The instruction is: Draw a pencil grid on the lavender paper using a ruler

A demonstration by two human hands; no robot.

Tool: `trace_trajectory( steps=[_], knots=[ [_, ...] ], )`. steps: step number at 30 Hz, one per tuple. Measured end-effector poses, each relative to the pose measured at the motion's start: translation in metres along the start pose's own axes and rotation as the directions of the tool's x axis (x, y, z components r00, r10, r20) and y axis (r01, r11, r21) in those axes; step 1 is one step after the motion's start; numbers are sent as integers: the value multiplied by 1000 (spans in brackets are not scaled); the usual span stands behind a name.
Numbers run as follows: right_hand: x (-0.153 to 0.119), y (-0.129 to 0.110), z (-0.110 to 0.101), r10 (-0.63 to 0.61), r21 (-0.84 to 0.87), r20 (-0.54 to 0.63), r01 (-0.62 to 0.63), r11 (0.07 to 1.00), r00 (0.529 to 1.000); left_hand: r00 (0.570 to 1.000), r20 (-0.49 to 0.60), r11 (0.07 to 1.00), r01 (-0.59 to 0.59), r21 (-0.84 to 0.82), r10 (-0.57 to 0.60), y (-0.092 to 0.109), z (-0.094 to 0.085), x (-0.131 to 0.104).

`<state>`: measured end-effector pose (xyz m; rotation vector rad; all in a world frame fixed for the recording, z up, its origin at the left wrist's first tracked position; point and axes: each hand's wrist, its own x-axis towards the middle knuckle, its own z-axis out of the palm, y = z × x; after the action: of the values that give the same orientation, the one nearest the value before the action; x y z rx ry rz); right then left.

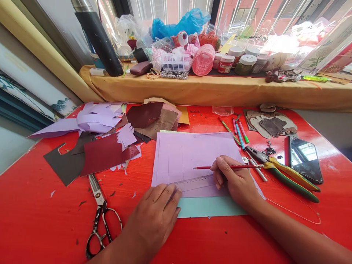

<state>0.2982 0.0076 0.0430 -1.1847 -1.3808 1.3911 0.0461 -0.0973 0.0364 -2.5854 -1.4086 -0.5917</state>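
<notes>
Scissors (100, 214) lie on the red bench (41, 220) near its front edge, just beside your left hand (155, 216). That hand lies flat, fingers together, pressing the near end of a clear ruler (194, 182) onto the lilac paper (192, 156). Your right hand (233, 179) is closed around a red pencil (209, 167), its tip touching the paper just above the ruler's edge. The lilac sheet rests on a pale blue sheet (209, 207) at the middle of the bench, faint pencil lines across it. To the right of the paper lie green and yellow pliers (286, 174), then a dark phone (305, 159) toward the right edge. Coloured pencils (238, 130) sit beyond your right hand. Toward the left edge, maroon and brown leather scraps (107, 152) overlap, with lilac paper cuttings (95, 121) behind them. Past the far edge, a yellow-covered sill (220, 91) carries small jars (236, 62), plastic bags and a black flask (99, 36).
</notes>
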Motion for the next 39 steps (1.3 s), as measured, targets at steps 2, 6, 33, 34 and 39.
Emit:
trace_trajectory(
  steps=[2, 6, 33, 34, 39],
  knots=[
    [0, 0, 0, 10, -2, 1, -10, 1000, 1000, 1000, 1, 1000, 5, 1, -5, -1, 0, 1],
    [0, -1, 0, 13, -14, 5, -13, 1000, 1000, 1000, -18, 999, 14, 29, -13, -4, -2, 3],
    [-1, -5, 0, 32, -42, 37, -30, 999, 999, 999, 40, 997, -23, 69, 20, -10, -5, 0],
    [-1, -5, 1, 35, -44, 38, -33, 998, 999, 999, 31, 996, -30, 80, 27, -10, -5, 0],
    [-1, -5, 0, 33, -47, 28, -32, 998, 999, 998, 8, 994, -58, 93, 57, -13, -6, -2]
  ],
)
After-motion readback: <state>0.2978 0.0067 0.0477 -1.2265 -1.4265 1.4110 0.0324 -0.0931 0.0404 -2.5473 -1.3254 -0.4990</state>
